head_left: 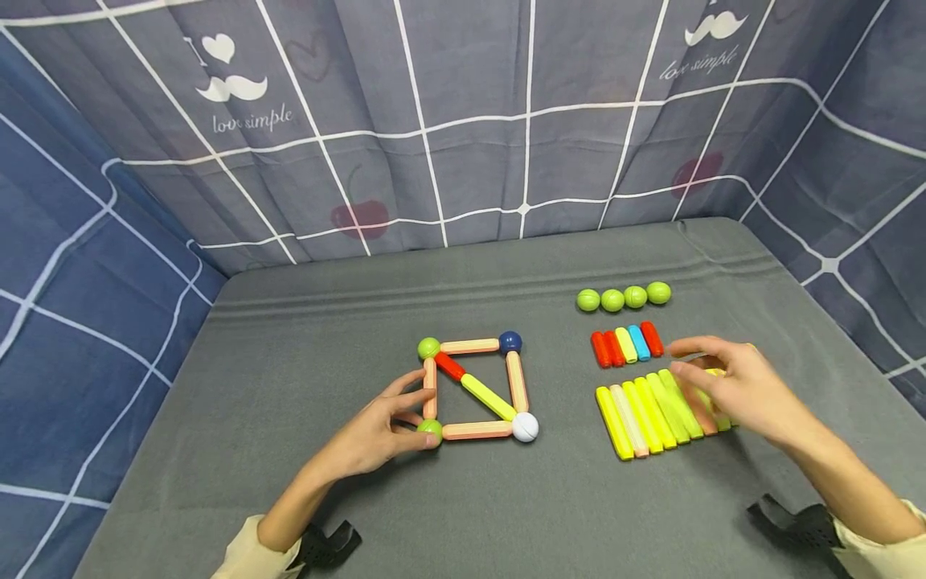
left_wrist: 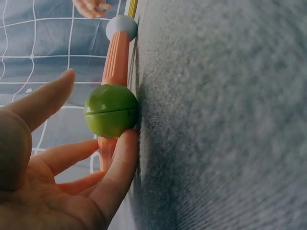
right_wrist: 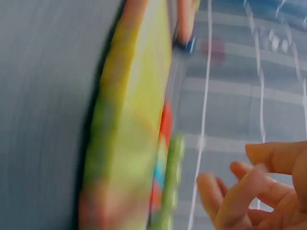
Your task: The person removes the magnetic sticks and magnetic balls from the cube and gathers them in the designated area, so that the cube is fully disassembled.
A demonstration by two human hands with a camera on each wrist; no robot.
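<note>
A flat square of magnetic building sticks and balls lies on the cloth. Ribbed orange sticks (head_left: 477,431) form its sides. A red stick (head_left: 450,366) and a yellow stick (head_left: 488,397) make its diagonal. Its corners are two green balls, a dark blue ball (head_left: 510,342) and a white ball (head_left: 525,427). My left hand (head_left: 379,430) is at the near-left green ball (left_wrist: 111,111), fingers touching the ball and the left side stick; in the left wrist view the thumb stands apart from the ball. My right hand (head_left: 738,386) hovers over a row of yellow-green sticks (head_left: 615,422), fingers loosely bent, holding nothing.
Behind the long sticks lies a row of short red, yellow and blue sticks (head_left: 628,344). Farther back is a line of loose green balls (head_left: 612,300). Grey cloth (head_left: 325,322) covers the table; checked blue curtains (head_left: 477,121) hang behind and at both sides.
</note>
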